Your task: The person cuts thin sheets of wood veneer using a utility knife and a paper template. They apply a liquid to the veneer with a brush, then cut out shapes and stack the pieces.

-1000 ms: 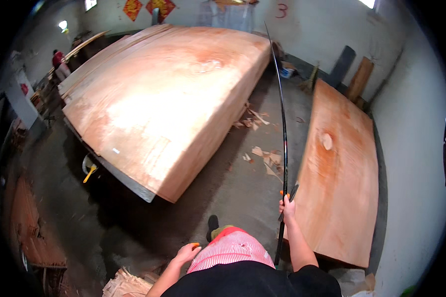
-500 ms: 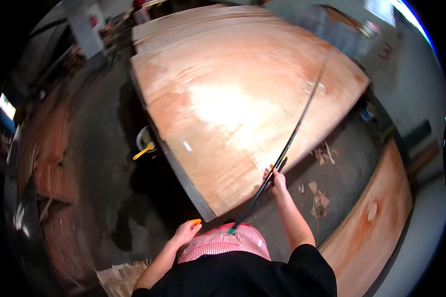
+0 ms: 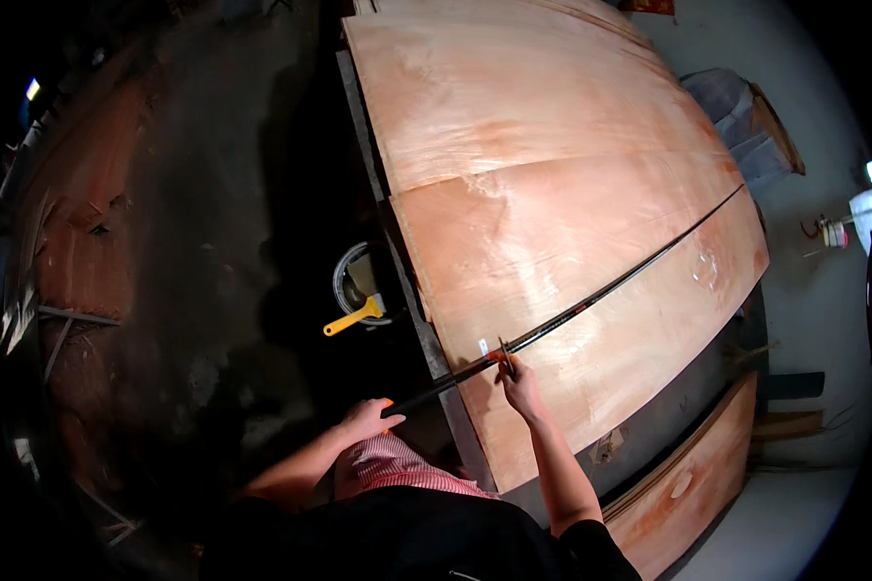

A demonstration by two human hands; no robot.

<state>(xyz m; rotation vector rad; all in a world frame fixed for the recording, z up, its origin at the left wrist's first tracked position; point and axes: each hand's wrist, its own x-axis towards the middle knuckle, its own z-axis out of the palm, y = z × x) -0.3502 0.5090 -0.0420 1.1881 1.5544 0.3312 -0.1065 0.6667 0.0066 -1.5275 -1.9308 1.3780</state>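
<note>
A long, thin, black tapering pole, much like a fishing rod, lies slantwise over a stack of large pale wood veneer sheets. My left hand is closed around its thick near end, just off the stack's left edge. Farther along, my right hand grips the pole above the sheets. A short thin piece sticks up at the right fingers; its kind is unclear. Orange covers show on fingers of both hands. The pole's thin tip reaches toward the stack's far right side.
On the dark floor left of the stack stands a round bucket with a yellow-handled scraper or brush across it. Another wood sheet pile lies at the lower right. Reddish wood stacks line the far left.
My view has turned. The pole has swung from pointing away to slanting right across the sheets. My left hand, apart from it before, now holds its near end.
</note>
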